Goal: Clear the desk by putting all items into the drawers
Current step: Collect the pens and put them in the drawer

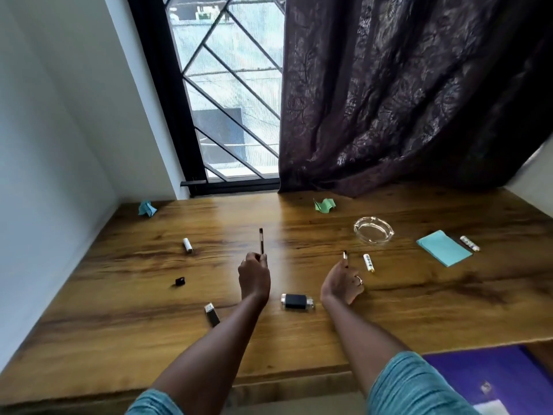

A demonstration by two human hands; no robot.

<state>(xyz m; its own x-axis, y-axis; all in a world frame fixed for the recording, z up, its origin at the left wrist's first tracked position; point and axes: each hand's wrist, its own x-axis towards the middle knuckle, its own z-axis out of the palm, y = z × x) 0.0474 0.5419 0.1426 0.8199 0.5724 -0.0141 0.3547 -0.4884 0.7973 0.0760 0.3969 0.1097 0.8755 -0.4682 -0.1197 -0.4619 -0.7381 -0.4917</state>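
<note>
Wooden desk (389, 310) carries everything. No drawer is in view, so you'll likely find one below the front edge. Teal notepad (443, 248) and glass ashtray (373, 230) sit far right, well apart from your hands. Left hand (253, 277) pinches a thin dark pen (261, 239) upright, fingers clamped on its lower end. Right hand (341, 284) pinches a shorter stick (345, 255), tip up, fingers curled on it. Grip both firmly so neither swings on the way down. Small black-and-clear bottle (297, 301) lies between your wrists — lift over it, don't drag. White battery (368, 262) just beside the right hand, lighter (212, 314) near the left forearm — probably next.
</note>
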